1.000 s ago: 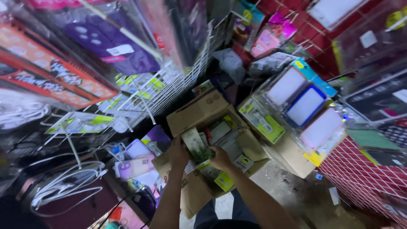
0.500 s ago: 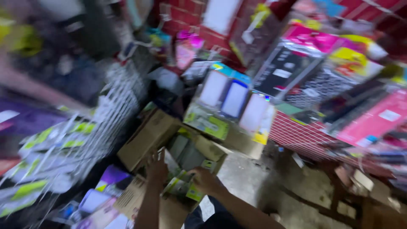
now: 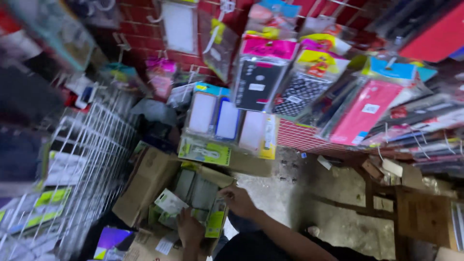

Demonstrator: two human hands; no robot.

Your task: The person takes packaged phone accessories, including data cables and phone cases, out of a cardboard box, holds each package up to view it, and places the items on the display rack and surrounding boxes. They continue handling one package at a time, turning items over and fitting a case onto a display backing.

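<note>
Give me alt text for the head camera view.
Two bare hands, the left hand and right hand, reach into an open cardboard box of green and white packets on a shop floor. Packaged phone cases hang on a red brick wall above.

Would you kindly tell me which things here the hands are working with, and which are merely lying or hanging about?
In use:
left hand
right hand
open cardboard box
green-and-white packets

Lying about:
white wire rack
hanging packets on the brick wall
wooden stool
concrete floor
</note>
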